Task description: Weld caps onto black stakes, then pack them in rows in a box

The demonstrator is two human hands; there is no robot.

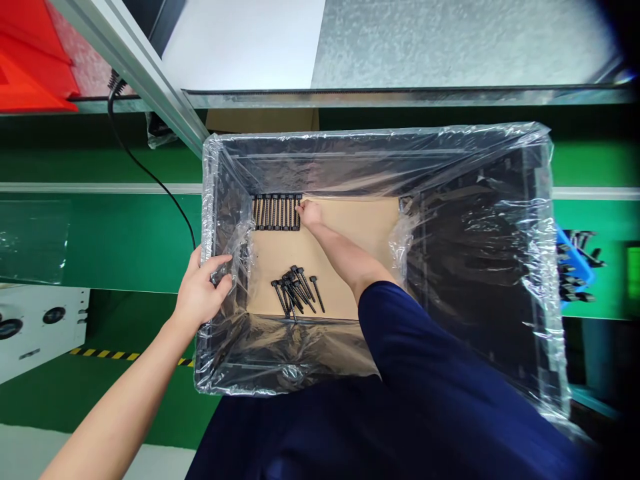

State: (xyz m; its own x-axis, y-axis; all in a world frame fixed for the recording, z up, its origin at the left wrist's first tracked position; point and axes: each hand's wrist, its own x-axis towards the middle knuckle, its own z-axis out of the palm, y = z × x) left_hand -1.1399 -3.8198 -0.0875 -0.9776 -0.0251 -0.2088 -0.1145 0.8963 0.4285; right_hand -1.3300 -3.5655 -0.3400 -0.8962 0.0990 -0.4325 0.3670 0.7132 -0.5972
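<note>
Apparent row-laying step: right hand (311, 213) pinches end bolt (299, 221); left hand (199, 288) (fingers loosely spread) rests at bin (375, 135); release should preserve alignment.

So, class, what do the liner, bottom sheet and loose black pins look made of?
Liner: thin, glossy plastic, judging by see-through wrinkles and glints. Bottom sheet: probably cardboard, matt, brown. Loose black pins: plastic or coated metal; their dark finish leaves it open.

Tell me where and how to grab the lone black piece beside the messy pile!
Probably pinch the lone black piece by its thin shaft, next to the wide head, from above and right: it lies apart from the messy pile, with bare cardboard on that side.
</note>
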